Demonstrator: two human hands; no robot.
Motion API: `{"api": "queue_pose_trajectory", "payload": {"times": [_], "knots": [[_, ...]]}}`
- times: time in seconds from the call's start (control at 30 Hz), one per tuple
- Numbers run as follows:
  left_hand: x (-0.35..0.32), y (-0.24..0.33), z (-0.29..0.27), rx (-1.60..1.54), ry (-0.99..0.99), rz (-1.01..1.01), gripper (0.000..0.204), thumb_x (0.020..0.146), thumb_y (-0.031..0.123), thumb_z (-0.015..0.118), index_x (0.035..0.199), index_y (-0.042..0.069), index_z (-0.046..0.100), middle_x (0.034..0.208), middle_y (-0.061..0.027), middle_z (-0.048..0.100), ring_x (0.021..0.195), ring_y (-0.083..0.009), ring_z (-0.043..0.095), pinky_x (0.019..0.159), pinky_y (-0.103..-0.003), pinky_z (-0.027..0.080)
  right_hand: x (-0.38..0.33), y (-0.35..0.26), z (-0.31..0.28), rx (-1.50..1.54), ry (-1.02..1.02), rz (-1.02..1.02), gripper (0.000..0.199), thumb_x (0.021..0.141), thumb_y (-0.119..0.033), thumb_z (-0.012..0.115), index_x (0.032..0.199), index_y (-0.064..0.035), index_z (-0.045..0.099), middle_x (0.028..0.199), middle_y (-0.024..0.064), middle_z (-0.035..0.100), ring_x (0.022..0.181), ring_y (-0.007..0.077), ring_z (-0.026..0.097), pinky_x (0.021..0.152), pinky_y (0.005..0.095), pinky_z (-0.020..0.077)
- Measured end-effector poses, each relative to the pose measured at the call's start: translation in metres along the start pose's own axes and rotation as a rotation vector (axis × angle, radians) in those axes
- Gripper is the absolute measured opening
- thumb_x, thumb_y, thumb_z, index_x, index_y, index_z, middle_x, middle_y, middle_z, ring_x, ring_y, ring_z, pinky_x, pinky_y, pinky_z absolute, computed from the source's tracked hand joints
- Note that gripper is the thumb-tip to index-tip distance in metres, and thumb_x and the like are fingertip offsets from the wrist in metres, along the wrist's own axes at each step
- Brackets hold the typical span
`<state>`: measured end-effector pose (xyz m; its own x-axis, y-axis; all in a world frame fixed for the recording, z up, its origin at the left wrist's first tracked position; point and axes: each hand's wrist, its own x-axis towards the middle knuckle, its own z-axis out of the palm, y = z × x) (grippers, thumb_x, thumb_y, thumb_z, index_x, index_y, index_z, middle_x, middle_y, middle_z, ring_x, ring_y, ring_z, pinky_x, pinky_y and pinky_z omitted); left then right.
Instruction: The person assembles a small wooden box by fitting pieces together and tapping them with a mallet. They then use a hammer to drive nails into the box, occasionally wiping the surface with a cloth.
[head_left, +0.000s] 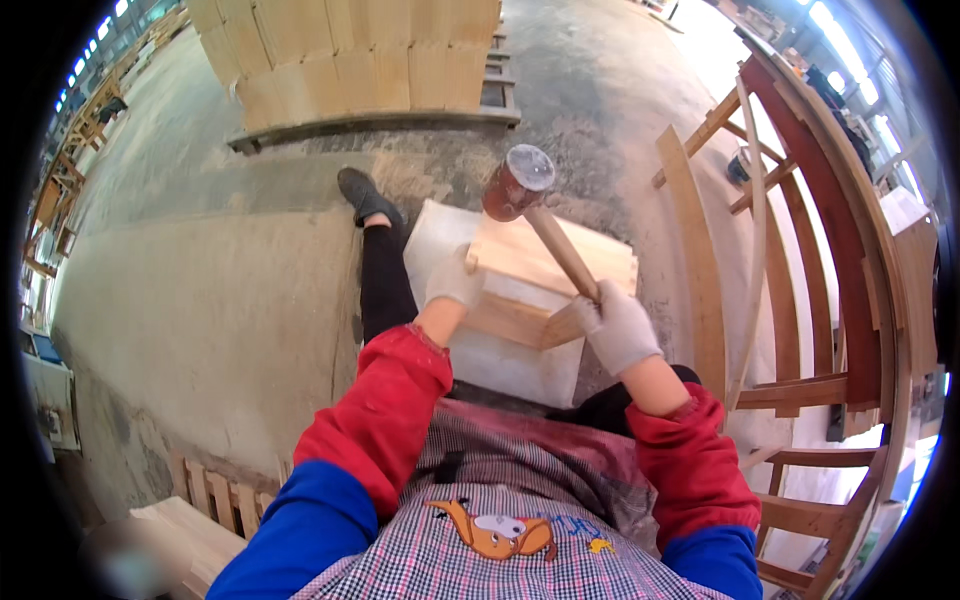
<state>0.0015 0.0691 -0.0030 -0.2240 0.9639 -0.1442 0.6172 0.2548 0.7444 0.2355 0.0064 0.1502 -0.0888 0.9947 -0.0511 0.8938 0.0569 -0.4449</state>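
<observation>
My right hand (620, 325) is clamped low on the wooden handle of a mallet (518, 182), its head raised over a wooden box (545, 270). My left hand (455, 280) grips the box's left edge. I judge the mallet head-heavy, the box stiff.

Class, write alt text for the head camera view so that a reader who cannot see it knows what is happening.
Seen from above, a person's gloved right hand raises a wooden-handled mallet over a pale wooden box, which the gloved left hand steadies at its edge. The box rests on a white board over a dusty concrete floor, with curved wooden frames at right and stacked timber blocks beyond.
</observation>
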Motion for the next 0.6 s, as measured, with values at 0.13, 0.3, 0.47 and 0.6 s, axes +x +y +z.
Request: {"api": "queue_pose_trajectory", "payload": {"times": [0.13, 0.3, 0.47, 0.6], "knots": [[-0.001, 0.003, -0.016, -0.008, -0.037, -0.031, 0.037, 0.087, 0.021, 0.059, 0.123, 0.014, 0.064, 0.107, -0.0221, 0.069, 0.102, -0.0416, 0.065, 0.087, -0.05, 0.052, 0.019, -0.029, -0.051, 0.121, 0.096, -0.016, 0.034, 0.095, -0.037, 0.061, 0.095, -0.0032, 0.062, 0.079, 0.0216, 0.065, 0.077, 0.0403, 0.065, 0.072, 0.0466, 0.0497], [0.002, 0.002, -0.011, -0.01, -0.038, -0.032, 0.039, 0.086, 0.021, 0.06, 0.124, 0.013, 0.063, 0.108, -0.0223, 0.069, 0.103, -0.0416, 0.065, 0.088, -0.049, 0.052, 0.004, -0.042, -0.02, 0.412, 0.343, -0.128, 0.025, 0.097, -0.026, 0.062, 0.102, -0.0019, 0.056, 0.074, 0.0198, 0.062, 0.068, 0.036, 0.063, 0.063, 0.0417, 0.0495], [0.007, 0.013, -0.017, 0.097, -0.135, -0.136, 0.041, 0.088, 0.026, 0.06, 0.126, 0.013, 0.062, 0.112, -0.0233, 0.068, 0.106, -0.0414, 0.064, 0.089, -0.049, 0.051, 0.019, -0.003, 0.012, 0.039, -0.048, 0.037, 0.042, 0.097, -0.043, 0.055, 0.103, -0.0028, 0.06, 0.085, 0.0268, 0.067, 0.086, 0.0465, 0.065, 0.077, 0.0525, 0.0505], [0.006, -0.005, -0.011, 0.037, -0.092, -0.104, 0.04, 0.088, 0.03, 0.06, 0.124, 0.013, 0.064, 0.112, -0.0235, 0.068, 0.108, -0.0415, 0.064, 0.09, -0.049, 0.051, 0.004, -0.007, -0.024, 0.151, 0.021, 0.057, 0.041, 0.095, -0.041, 0.059, 0.102, -0.0008, 0.062, 0.085, 0.0262, 0.066, 0.085, 0.0435, 0.066, 0.075, 0.0486, 0.0497]]}}
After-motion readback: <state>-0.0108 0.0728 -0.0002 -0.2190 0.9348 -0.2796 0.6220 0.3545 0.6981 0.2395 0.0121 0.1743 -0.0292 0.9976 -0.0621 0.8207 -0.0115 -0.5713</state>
